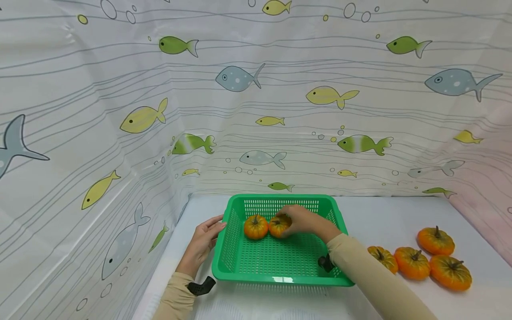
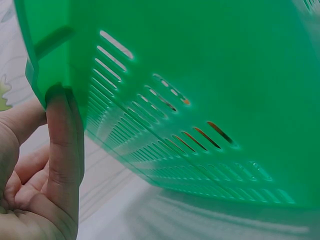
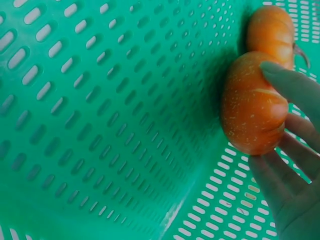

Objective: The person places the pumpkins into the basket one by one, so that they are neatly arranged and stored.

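Observation:
A green plastic basket [image 1: 283, 279] with slotted walls stands on the table in the head view. At its left rim, my left hand [image 1: 203, 240] grips the edge; in the left wrist view its fingers [image 2: 62, 145] reach up under the lip. Inside the basket, two small orange pumpkins [image 1: 256, 227] sit side by side near the back wall. My right hand [image 1: 302, 220] holds the right-hand pumpkin [image 3: 252, 107], thumb and fingers spread around it. That pumpkin touches or nearly touches its neighbour [image 3: 271, 35], and the hand covers part of it.
Several more orange pumpkins [image 1: 412, 263] lie grouped on the white table [image 1: 384, 218] to the right of the basket, beside the right forearm. A fish-patterned curtain [image 1: 296, 146] hangs behind the table and along its left side.

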Tool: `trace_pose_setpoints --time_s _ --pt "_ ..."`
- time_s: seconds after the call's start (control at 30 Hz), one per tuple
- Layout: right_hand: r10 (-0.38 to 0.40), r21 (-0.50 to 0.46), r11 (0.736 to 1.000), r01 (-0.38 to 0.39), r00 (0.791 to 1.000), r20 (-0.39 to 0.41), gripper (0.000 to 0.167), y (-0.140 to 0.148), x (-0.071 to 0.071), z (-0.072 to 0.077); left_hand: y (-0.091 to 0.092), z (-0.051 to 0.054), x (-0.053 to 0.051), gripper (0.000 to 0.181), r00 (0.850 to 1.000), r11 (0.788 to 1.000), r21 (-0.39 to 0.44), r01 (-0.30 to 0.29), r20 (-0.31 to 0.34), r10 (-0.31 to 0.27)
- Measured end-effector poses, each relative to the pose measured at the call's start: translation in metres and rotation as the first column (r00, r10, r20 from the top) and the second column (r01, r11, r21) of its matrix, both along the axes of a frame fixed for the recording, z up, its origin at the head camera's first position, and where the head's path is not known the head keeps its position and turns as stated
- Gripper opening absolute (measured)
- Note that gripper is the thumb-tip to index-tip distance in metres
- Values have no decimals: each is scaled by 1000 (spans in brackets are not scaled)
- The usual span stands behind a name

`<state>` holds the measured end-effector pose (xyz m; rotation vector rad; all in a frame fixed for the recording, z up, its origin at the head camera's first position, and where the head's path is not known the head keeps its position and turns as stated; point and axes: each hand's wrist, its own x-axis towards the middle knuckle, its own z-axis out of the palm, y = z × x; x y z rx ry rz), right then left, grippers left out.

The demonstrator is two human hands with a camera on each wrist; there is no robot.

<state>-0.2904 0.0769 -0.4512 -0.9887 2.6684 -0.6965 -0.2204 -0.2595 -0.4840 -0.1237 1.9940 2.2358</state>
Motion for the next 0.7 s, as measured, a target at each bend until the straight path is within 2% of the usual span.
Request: trace_pose_setpoints --time_s 0.43,0.7 --pt "17 4 1000 -17 1000 -26 60 -1 0 -5 -1 -1 1 56 1000 1000 11 4 -2 -4" --pt "33 20 999 -32 999 -43 62 0 2 -2 0 -1 0 56 1000 1000 13 0 -1 0"
